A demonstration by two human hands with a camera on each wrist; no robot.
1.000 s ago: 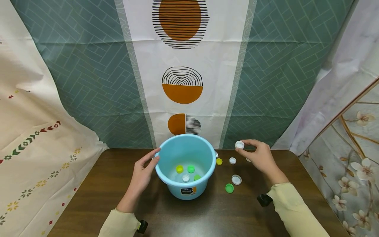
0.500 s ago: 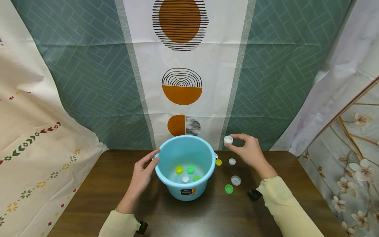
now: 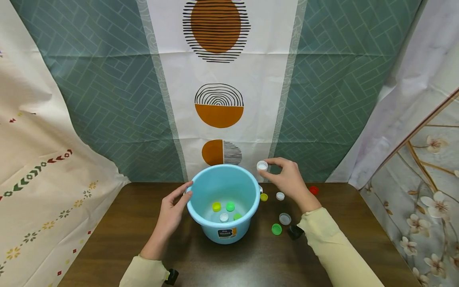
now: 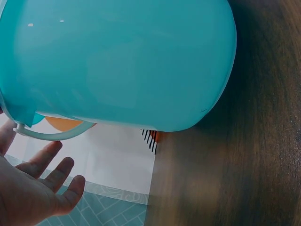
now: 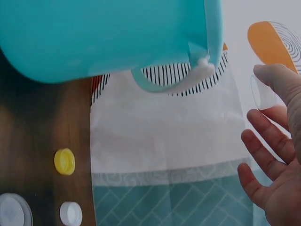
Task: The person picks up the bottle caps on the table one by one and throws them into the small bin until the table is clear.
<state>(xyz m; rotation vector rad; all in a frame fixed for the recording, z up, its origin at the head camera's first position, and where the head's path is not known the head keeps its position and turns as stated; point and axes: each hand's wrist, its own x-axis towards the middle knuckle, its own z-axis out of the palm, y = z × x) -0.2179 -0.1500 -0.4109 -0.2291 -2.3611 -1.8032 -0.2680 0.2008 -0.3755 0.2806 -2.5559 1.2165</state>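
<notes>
A light-blue plastic bucket (image 3: 210,231) stands upright on the table. My left hand (image 3: 171,210) holds its rim at the left side with thumb and forefinger; in the left wrist view the other fingers (image 4: 57,175) spread loosely below the bucket's handle (image 4: 56,135). Right of the rim and above it, my right hand (image 3: 288,179) pinches a white bottle cap (image 3: 262,166) between thumb and forefinger. Inside the bucket lie a yellow cap (image 3: 216,206), a white cap (image 3: 224,217) and two green caps, one of them (image 3: 230,206) farther back.
Right of the bucket, the brown table (image 3: 251,265) bears a yellow cap (image 3: 263,197), a small white cap (image 3: 280,196), a larger white cap (image 3: 285,219), a green cap (image 3: 276,229) and a red cap (image 3: 314,190). A patterned cloth (image 3: 333,99) hangs behind.
My right hand has moved left with the white bottle cap, closer to the bucket's rim. The red cap has come into sight behind the arm. My left hand stays on the rim.
</notes>
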